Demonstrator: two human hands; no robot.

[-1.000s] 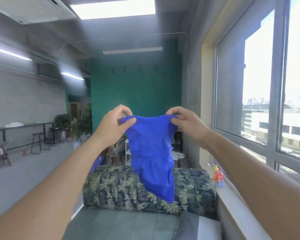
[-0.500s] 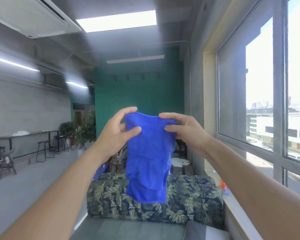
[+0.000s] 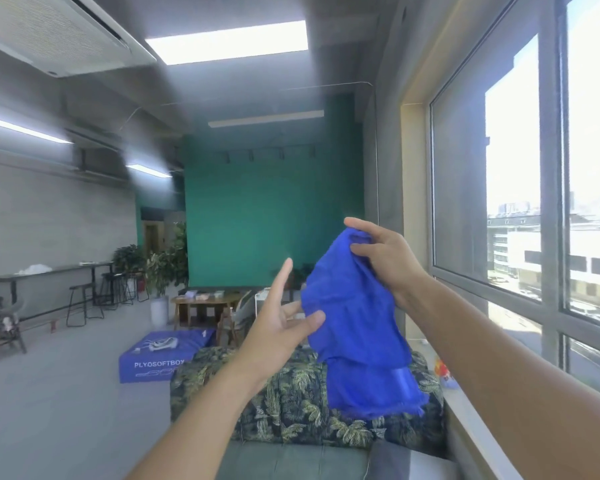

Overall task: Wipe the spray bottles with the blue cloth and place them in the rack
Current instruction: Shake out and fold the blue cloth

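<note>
The right hand (image 3: 383, 263) pinches the top of the blue cloth (image 3: 355, 327), thumb and fingers curled into a bunched fold, and holds it up in the air in front of the window (image 3: 520, 188). The cloth hangs down from that grip in loose folds, its lower hem level with the top of the sofa back behind it.

The left hand (image 3: 279, 327) is spread wide just beside the cloth, its index finger pointing upward and its thumb touching the cloth's left edge. It grips nothing.

Behind and below the hands, a leaf-patterned throw (image 3: 291, 407) covers the back of a grey sofa (image 3: 284, 460). To the right a pale window ledge (image 3: 471, 424) runs along under the glass, and on it, mostly hidden behind the right forearm, sits a small red and yellow thing (image 3: 442, 370) that may be a bottle; I cannot tell.

Farther out on the floor lies a blue soft box (image 3: 160, 358) with white lettering. Beyond it stand a low wooden worktop (image 3: 205, 301), potted plants (image 3: 160, 265) and a high bar with stools (image 3: 84, 299) along the left wall. The far wall (image 3: 271, 216) is teal.
</note>
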